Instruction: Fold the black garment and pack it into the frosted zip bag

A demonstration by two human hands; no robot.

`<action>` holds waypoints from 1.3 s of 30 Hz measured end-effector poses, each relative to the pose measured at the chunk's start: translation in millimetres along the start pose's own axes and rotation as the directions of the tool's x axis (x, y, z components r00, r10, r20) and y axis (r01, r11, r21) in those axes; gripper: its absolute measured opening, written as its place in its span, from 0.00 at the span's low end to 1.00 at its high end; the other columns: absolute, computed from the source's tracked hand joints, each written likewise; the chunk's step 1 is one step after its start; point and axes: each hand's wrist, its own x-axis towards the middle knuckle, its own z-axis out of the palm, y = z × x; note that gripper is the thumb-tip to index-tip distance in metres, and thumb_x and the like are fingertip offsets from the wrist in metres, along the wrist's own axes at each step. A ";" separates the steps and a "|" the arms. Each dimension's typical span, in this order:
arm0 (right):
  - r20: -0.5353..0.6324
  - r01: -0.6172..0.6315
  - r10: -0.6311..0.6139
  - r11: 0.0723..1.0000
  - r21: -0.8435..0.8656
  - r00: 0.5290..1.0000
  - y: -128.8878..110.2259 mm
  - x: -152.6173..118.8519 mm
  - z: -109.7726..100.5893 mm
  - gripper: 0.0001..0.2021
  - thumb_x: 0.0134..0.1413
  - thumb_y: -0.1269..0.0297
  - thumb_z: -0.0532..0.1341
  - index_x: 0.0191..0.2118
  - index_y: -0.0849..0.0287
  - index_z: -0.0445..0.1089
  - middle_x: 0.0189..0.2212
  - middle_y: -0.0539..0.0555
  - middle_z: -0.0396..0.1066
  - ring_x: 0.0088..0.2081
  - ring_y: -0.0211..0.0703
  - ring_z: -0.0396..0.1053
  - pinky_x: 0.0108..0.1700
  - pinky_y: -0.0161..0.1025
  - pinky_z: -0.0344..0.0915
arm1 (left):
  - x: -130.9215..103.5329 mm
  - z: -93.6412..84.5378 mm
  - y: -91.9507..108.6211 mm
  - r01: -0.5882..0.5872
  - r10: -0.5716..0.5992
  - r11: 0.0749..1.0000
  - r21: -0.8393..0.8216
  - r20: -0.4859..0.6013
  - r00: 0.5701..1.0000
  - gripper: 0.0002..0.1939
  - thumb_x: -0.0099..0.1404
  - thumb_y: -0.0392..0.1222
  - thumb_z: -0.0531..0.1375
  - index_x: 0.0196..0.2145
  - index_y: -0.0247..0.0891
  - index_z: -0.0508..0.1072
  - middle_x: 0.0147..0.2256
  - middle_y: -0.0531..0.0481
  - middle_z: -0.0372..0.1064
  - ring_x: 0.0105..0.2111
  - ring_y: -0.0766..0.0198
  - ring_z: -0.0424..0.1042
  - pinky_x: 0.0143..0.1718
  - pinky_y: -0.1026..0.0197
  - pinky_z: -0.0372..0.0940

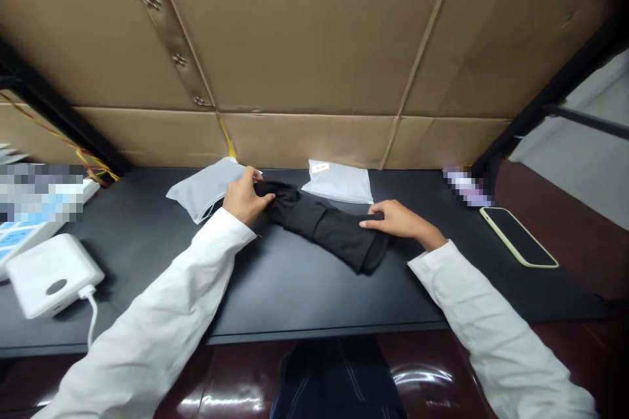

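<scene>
"Where was the cloth?"

"The black cloth (324,226) was over the middle of the counter (275,298), drawn slantwise between your hands, its right end nearer to you. It was creased, with a fold line across it; you could not tell whether all of it lay flat."

"And how did you have your hands?"

"Both were closed on it. Your left hand (244,198) pinched the far left end between thumb and fingers. Your right hand (397,218) gripped the edge by the right end, thumb uppermost."

"What lay nearest to you there?"

"A grey pouch (206,184) lay beside your left hand, partly hidden by it. A white bag (341,184) with a small label (320,168) lay just behind the cloth."

"And farther out?"

"Well to your right lay a phone (519,237) in a pale case, something purple (468,187), too blurred to name, just behind it. To your left sat a white box (52,275), its cable (92,321) running towards you. A brown panel (304,33) stood behind everything."
</scene>
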 end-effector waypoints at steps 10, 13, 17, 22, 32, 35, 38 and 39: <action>0.386 -0.218 -0.091 0.698 0.682 0.918 -40.4 -9.4 10.9 0.13 0.46 0.53 0.68 0.31 0.59 0.72 0.26 0.49 0.72 0.28 0.38 0.67 0.29 0.34 0.64 | -69.7 54.2 61.4 -0.781 0.783 0.622 -0.059 0.019 0.622 0.08 0.58 0.30 0.56 0.36 0.38 0.68 0.37 0.44 0.70 0.39 0.56 0.67 0.40 0.54 0.62; 0.365 -0.312 -0.052 0.416 0.854 0.929 -44.9 -8.4 18.4 0.11 0.43 0.60 0.69 0.31 0.59 0.70 0.24 0.47 0.70 0.25 0.35 0.66 0.26 0.32 0.64 | -73.9 62.2 64.3 -0.782 0.782 0.619 -0.079 -0.031 0.622 0.09 0.59 0.30 0.57 0.38 0.38 0.70 0.43 0.43 0.71 0.48 0.52 0.66 0.48 0.48 0.61; 0.203 -0.206 0.038 0.128 0.970 0.979 -45.9 -3.7 26.4 0.12 0.44 0.65 0.70 0.34 0.58 0.68 0.24 0.46 0.71 0.24 0.35 0.70 0.26 0.30 0.68 | -67.8 64.3 59.6 -0.795 0.796 0.583 -0.165 -0.076 0.600 0.13 0.64 0.31 0.53 0.44 0.38 0.71 0.49 0.42 0.70 0.53 0.52 0.66 0.52 0.47 0.61; 0.073 -0.051 -0.127 0.168 0.984 0.989 -51.2 -5.6 24.5 0.31 0.49 0.62 0.69 0.58 0.51 0.62 0.47 0.55 0.74 0.48 0.44 0.74 0.51 0.41 0.70 | -61.9 64.5 53.7 -0.854 0.884 0.424 -0.300 -0.068 0.462 0.14 0.60 0.33 0.53 0.42 0.35 0.72 0.46 0.40 0.72 0.51 0.51 0.68 0.55 0.47 0.62; -0.128 0.368 -0.346 0.845 0.387 0.929 -55.3 -7.0 25.8 0.28 0.43 0.55 0.73 0.52 0.51 0.71 0.49 0.55 0.70 0.51 0.49 0.67 0.56 0.48 0.63 | -65.9 56.3 54.8 -0.523 0.861 0.366 -0.770 0.067 0.504 0.14 0.60 0.47 0.59 0.22 0.36 0.66 0.25 0.48 0.67 0.27 0.64 0.64 0.33 0.62 0.64; -0.203 0.328 -0.265 0.851 0.410 0.943 -51.3 -5.1 25.8 0.15 0.47 0.56 0.71 0.40 0.56 0.73 0.39 0.52 0.73 0.42 0.45 0.70 0.48 0.43 0.65 | -63.9 51.5 54.8 -0.295 0.788 0.396 -0.869 0.157 0.596 0.18 0.64 0.52 0.57 0.24 0.35 0.66 0.25 0.50 0.66 0.28 0.63 0.65 0.34 0.61 0.63; -0.249 0.312 -0.217 0.836 0.452 0.944 -49.9 -4.8 27.3 0.12 0.50 0.58 0.69 0.38 0.56 0.71 0.36 0.51 0.73 0.39 0.42 0.70 0.44 0.40 0.66 | -62.3 49.6 53.7 -0.116 0.667 0.362 -0.925 0.170 0.725 0.23 0.67 0.60 0.51 0.38 0.35 0.68 0.33 0.49 0.68 0.34 0.60 0.68 0.37 0.60 0.64; -0.257 0.313 -0.214 0.833 0.456 0.942 -49.9 -4.8 28.3 0.12 0.51 0.58 0.69 0.39 0.56 0.71 0.36 0.51 0.73 0.39 0.42 0.71 0.44 0.40 0.66 | -61.9 49.7 53.4 -0.112 0.654 0.328 -0.938 0.140 0.743 0.26 0.66 0.64 0.52 0.44 0.36 0.67 0.37 0.47 0.69 0.37 0.58 0.69 0.39 0.59 0.64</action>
